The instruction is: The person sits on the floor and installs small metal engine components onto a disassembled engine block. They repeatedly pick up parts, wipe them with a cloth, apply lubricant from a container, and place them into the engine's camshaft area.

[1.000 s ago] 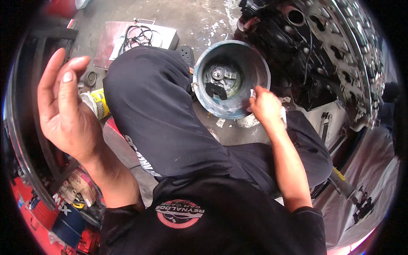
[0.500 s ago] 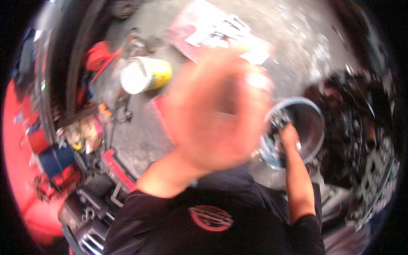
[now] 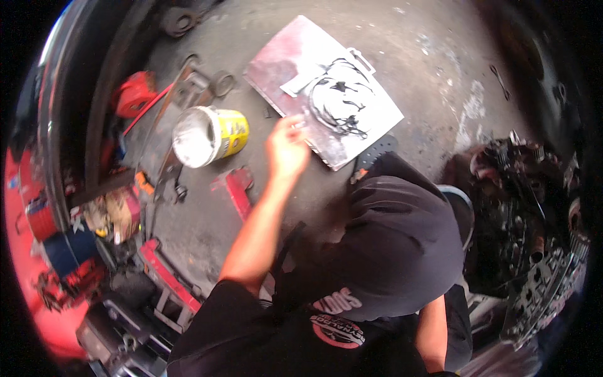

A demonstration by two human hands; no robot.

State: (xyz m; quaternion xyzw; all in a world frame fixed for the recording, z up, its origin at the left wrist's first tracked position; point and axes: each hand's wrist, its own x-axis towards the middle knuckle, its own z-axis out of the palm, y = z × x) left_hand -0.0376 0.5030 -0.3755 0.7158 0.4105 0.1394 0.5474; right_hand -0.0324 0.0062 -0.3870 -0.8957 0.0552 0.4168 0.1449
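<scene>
My left hand (image 3: 289, 149) reaches forward with its fingers loosely bent and apart, and I see nothing in it. Its fingertips are at the near left edge of a flat pale case (image 3: 273, 68) with a handle; whether they touch it I cannot tell. On the case lies a tangle of thin black loops (image 3: 342, 94) over white sheets. A black cap (image 3: 402, 245) fills the middle right and hides my right hand; only the right forearm (image 3: 432, 333) shows below it. Past the cap peeks the rim of a metal bucket (image 3: 463, 200).
A yellow and white tub (image 3: 231, 133) lies tipped on the floor at left. Behind it are a red tool (image 3: 135, 94) and metal parts. Red stands (image 3: 173, 273) are at lower left. Dark greasy engine parts (image 3: 515, 201) pile up at right. A dark perforated piece (image 3: 377, 151) lies by the case.
My left hand has dropped from close before the camera to the edge of the case. A black cap has come into view, covering the bucket and my right hand, which was in the bucket.
</scene>
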